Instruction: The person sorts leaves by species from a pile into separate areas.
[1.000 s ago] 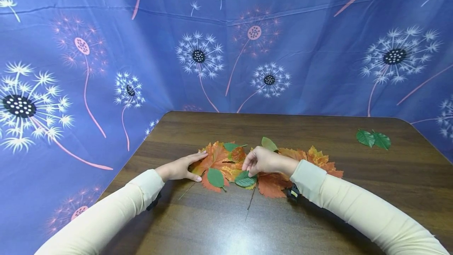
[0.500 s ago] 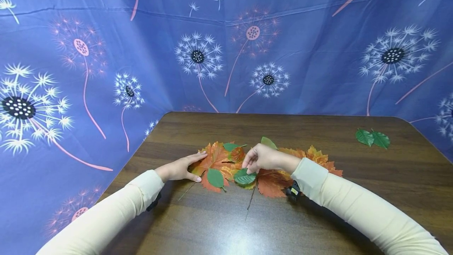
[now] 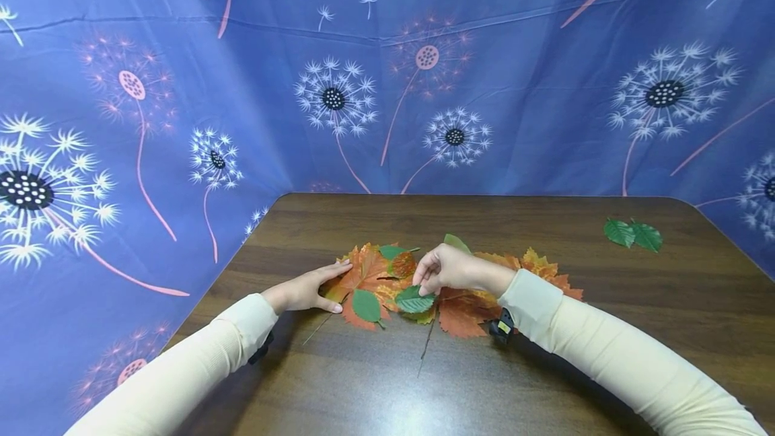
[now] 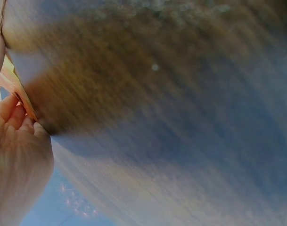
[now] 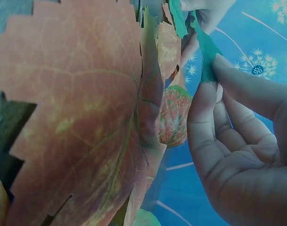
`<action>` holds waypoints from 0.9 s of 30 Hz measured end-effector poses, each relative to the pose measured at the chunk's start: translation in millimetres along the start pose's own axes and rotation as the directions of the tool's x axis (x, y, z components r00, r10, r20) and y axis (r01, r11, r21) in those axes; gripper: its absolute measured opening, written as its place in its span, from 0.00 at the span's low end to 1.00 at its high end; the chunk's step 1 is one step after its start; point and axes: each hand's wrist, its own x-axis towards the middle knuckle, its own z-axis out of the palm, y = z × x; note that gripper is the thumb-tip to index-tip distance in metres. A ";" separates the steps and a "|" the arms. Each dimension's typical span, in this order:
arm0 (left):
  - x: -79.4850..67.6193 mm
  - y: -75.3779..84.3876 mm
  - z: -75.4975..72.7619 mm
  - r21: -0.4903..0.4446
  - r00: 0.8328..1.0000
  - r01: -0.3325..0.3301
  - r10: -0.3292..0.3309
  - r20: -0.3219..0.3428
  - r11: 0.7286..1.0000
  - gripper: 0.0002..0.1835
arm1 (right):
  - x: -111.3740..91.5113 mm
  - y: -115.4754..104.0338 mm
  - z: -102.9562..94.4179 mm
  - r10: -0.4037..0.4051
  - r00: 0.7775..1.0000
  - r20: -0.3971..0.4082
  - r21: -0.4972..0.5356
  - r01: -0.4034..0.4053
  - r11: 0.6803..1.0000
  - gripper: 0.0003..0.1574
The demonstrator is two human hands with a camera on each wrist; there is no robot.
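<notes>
Blue cloth (image 3: 533, 120) with big dandelions hangs behind your brown table (image 3: 339, 382), and you hold a green leaf (image 3: 414, 300).

Your right hand (image 3: 448, 269) pinches that leaf between thumb and finger, in the middle of the row of orange leaves (image 3: 368, 271); it is hard to tell if it touches the ones below. Your left hand (image 3: 305, 291) is spread out, with straight fingers resting on the left end of the row and the thumb poking nearer. A smaller leaf (image 3: 366, 305), green too, lies flat just right of that thumb. Two leaves (image 3: 632, 233), also green, sit side by side at the far right, well apart from your hands.
</notes>
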 end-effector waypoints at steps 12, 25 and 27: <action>-0.5 1.6 0.3 0.012 1.000 -0.009 0.009 0.004 1.000 0.49 | -14.9 -4.2 -16.5 0.016 0.997 -0.069 0.089 -0.009 0.996 0.07; 0.4 -0.9 0.4 -0.007 1.000 0.019 -0.019 0.002 1.000 0.48 | -24.2 -1.5 -40.4 0.060 0.975 -0.215 0.236 -0.008 0.972 0.13; 0.8 -1.7 0.0 -0.007 1.000 0.018 -0.018 0.001 1.000 0.48 | -25.8 1.2 -45.8 0.058 0.970 -0.237 0.264 0.007 0.964 0.16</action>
